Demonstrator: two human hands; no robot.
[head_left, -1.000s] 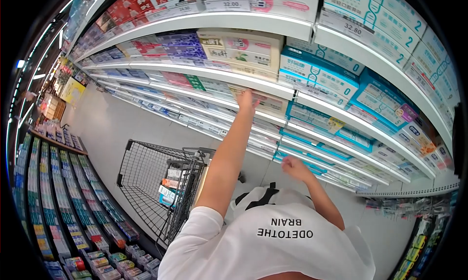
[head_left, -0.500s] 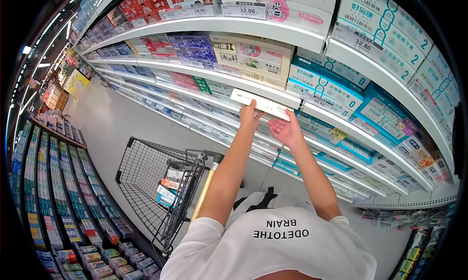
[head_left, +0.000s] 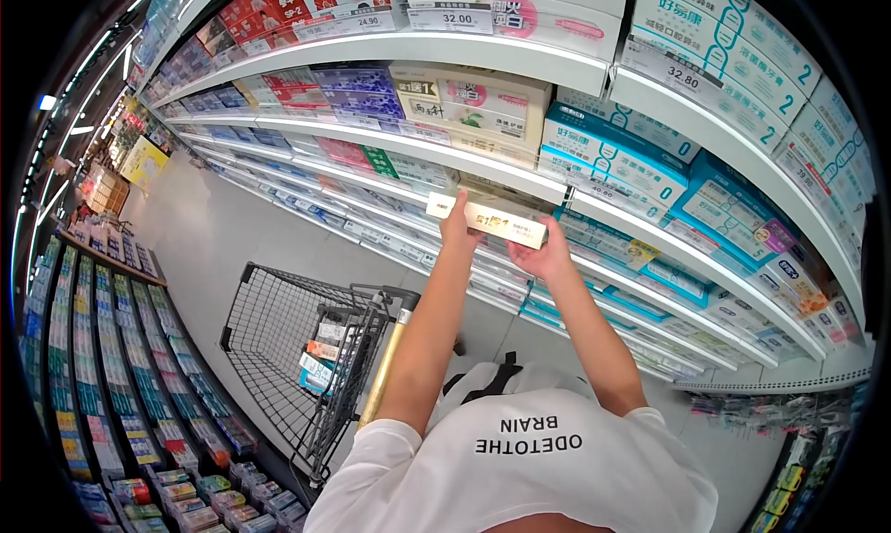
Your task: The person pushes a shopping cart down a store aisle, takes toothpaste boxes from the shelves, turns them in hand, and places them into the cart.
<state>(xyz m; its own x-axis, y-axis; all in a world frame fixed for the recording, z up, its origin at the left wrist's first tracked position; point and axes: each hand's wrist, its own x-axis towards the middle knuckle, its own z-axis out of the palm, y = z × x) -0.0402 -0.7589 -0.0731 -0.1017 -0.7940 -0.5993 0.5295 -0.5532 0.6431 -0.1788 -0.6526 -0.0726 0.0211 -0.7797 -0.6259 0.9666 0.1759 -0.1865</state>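
Observation:
A long cream toothpaste box (head_left: 492, 221) with gold lettering is held in front of the shelves, tilted down toward its right end. My left hand (head_left: 458, 229) grips it near its left end, thumb across the front. Around the right end closes my right hand (head_left: 548, 254), thumb at the top corner and fingers partly hidden underneath. Just beyond the box, the lower shelf carries more toothpaste boxes. Above it on a shelf stands a cream stack of toothpaste boxes (head_left: 469, 106), and teal and white toothpaste boxes (head_left: 613, 157) sit to the right.
A black wire shopping cart (head_left: 278, 324) stands at my left, with several boxes (head_left: 320, 357) inside and a gold-coloured handle (head_left: 385, 371). Farther left, a sloped display rack (head_left: 121, 375) lines the aisle. White shelf edges (head_left: 520, 171) curve across in front of me.
The box has come slightly down and left, nearer to me, and its front face has turned up so the gold lettering shows. My right fingers have closed in on its end.

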